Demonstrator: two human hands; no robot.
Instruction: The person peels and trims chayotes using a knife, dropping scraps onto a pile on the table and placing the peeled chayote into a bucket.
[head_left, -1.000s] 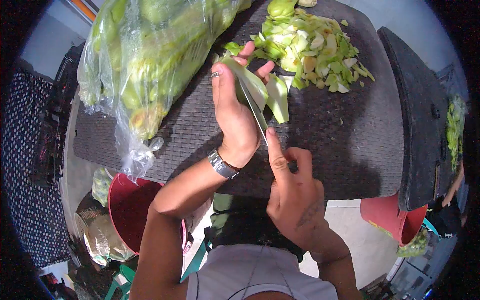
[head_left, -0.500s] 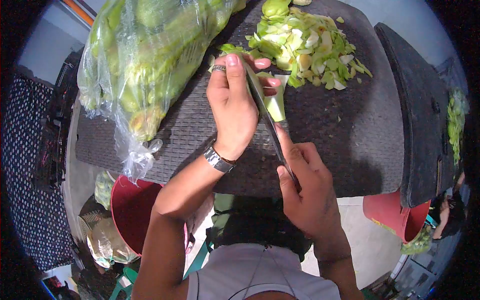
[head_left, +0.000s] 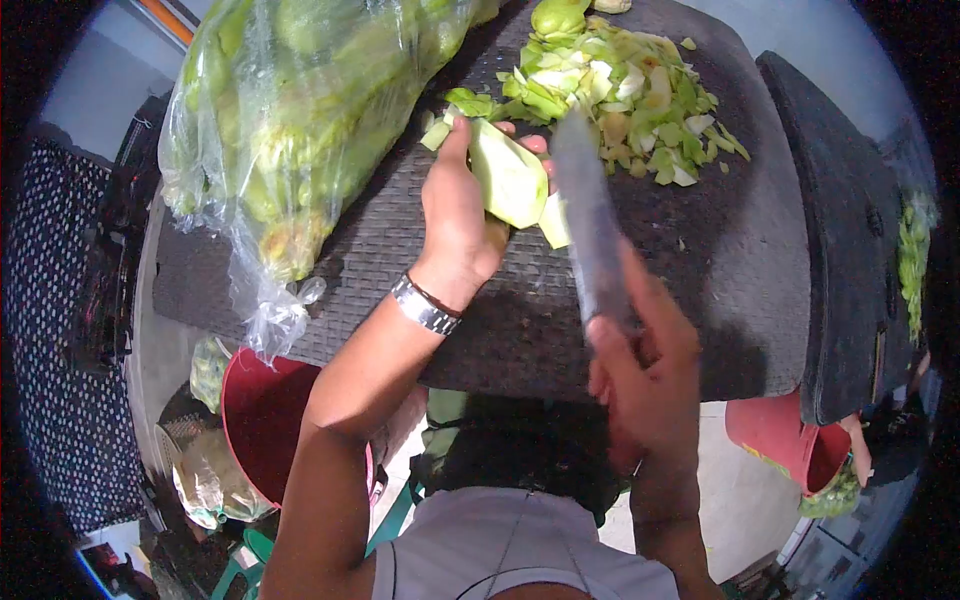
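Observation:
My left hand (head_left: 460,210), with a metal watch on its wrist, holds a pale green peeled vegetable (head_left: 510,178) whose flat face is turned up. In my right hand (head_left: 645,360) is a knife (head_left: 588,210), blurred by motion, its blade pointing away from me just right of the vegetable. A pale slice (head_left: 554,222) shows between the vegetable and the blade. Beyond my hands lies a heap of green peelings (head_left: 640,100) on the dark woven table (head_left: 380,290). Small green scraps (head_left: 470,102) lie behind my left fingers.
A clear plastic bag of green vegetables (head_left: 320,130) fills the table's left side. Below the table edge stand a red bucket (head_left: 265,420) at left and another red bucket (head_left: 790,440) at right. A dark chair back (head_left: 845,240) is at the right edge.
The knife has come away from the vegetable and moved right with my right hand. My left hand has tilted the vegetable so that its pale flat face shows.

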